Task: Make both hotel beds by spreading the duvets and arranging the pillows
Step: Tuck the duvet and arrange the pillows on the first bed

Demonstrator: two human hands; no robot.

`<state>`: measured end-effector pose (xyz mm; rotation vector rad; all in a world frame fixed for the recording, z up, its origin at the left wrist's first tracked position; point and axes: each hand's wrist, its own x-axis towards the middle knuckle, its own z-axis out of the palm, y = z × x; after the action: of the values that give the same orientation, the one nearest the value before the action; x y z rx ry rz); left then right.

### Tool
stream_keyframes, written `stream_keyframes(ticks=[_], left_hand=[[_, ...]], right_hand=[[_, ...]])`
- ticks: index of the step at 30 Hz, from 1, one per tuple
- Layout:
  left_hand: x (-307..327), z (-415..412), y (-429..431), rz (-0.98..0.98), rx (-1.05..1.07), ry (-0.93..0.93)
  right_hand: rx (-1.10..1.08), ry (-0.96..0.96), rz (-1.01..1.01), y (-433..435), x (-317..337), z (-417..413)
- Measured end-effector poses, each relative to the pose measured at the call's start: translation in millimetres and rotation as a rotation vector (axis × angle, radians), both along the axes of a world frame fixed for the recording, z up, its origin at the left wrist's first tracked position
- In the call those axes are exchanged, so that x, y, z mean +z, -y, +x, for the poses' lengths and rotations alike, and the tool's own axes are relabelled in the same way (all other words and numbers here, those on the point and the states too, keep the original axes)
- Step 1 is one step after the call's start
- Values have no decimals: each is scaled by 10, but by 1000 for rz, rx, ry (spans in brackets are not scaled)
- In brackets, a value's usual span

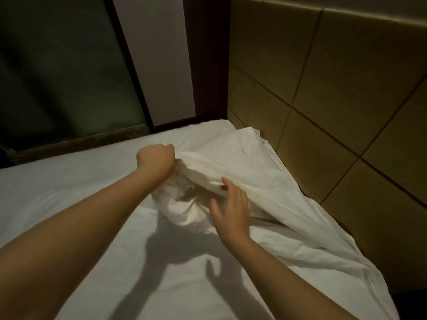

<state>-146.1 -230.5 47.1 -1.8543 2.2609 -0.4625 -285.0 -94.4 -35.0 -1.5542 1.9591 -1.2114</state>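
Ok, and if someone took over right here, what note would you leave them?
Left hand grips a bunched fold of the white duvet; right hand is open, fingertips at the same fold.
The duvet lies crumpled along the padded wall panels, the bed sheet mostly bare.
Done: nothing visibly finished.
Left: spread this duvet, place pillows (none in view), then the other bed.

Two hands, left hand [156,158] and right hand [231,210], one duvet [254,162], one bed [69,192].

left hand [156,158]: fist clenched on bedding [242,162], arm outstretched | right hand [231,205]: fingers spread, palm down
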Motion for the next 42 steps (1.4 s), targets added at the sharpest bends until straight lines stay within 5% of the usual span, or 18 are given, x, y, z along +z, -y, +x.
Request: stream_keyframes(ticks=[3, 6, 10, 13, 16, 18, 22, 27, 31, 36, 42], left_hand=[[157, -41, -76, 69, 110, -222], [307, -186, -87, 139, 248, -673], [545, -175, 12, 263, 414, -1439], [528, -106, 13, 178, 347, -1139], [449, 0, -22, 420, 445, -837], [537, 109, 26, 555, 552, -963], [800, 154, 258, 542, 585, -1561], [931, -202, 454, 508, 355, -2074], [781, -328, 613, 476, 266, -1709], [372, -382, 607, 419, 277, -1443], [-157, -93, 242, 298, 263, -1218]], right_hand=[[79, -382, -61, 68, 62, 225], [190, -645, 67, 147, 229, 431], [198, -661, 131, 257, 343, 442], [169, -573, -85, 383, 601, 311], [160, -554, -166, 518, 875, 177], [218, -584, -75, 580, 881, 111], [342, -600, 260, 649, 705, 97], [135, -612, 167, 1186, 956, -358], [-266, -708, 242, 1851, 1379, -987], [-42, -964, 184, 1768, 1211, -556], [120, -923, 437, 1056, 442, 49]])
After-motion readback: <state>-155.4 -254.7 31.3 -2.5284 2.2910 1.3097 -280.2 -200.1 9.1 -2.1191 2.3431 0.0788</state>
